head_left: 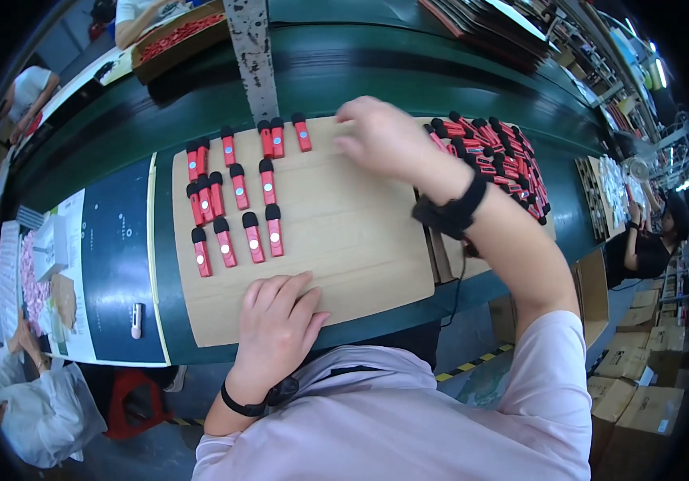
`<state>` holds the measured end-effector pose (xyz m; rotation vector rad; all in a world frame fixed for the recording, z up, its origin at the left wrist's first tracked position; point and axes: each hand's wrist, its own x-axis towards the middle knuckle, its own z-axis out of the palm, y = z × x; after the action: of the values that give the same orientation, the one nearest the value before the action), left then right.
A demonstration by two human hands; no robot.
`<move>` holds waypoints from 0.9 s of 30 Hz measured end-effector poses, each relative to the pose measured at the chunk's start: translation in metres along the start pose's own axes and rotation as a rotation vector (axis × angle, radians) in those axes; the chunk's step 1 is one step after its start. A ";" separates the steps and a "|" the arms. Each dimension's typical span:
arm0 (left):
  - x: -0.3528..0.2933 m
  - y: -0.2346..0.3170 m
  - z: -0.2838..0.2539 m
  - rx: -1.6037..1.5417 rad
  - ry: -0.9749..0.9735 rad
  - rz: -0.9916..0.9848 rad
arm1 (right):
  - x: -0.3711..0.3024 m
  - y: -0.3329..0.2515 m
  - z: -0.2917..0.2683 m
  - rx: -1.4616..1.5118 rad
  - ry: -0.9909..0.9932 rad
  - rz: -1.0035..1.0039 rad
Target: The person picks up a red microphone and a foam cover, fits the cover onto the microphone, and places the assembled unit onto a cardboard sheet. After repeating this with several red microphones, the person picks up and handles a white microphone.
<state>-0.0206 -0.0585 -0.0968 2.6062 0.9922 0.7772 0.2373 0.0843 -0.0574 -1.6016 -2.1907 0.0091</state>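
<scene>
Red pieces (252,240): seemingly being laid in rows; alignment likely required. On cardboard (352,232), six o'clock: left hand (275,321), spread, empty; one o'clock: right hand (388,140), blurred, grip indiscernible.

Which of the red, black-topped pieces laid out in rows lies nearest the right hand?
The rightmost red piece in the far row: it lies left of the right hand, and no other laid-out piece reaches that far right.
</scene>
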 end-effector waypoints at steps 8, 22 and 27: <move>-0.027 0.001 -0.001 -0.030 0.135 0.024 | -0.046 0.085 -0.038 -0.300 -0.156 0.188; -0.014 0.026 0.025 0.017 0.302 0.138 | -0.087 0.153 -0.032 -0.184 -0.147 0.360; -0.012 0.029 0.012 -0.168 0.314 0.105 | -0.105 0.127 -0.059 0.751 0.075 0.437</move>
<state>-0.0057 -0.0879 -0.0994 2.4540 0.8275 1.2689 0.3985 0.0174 -0.0700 -1.5280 -1.4575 0.7830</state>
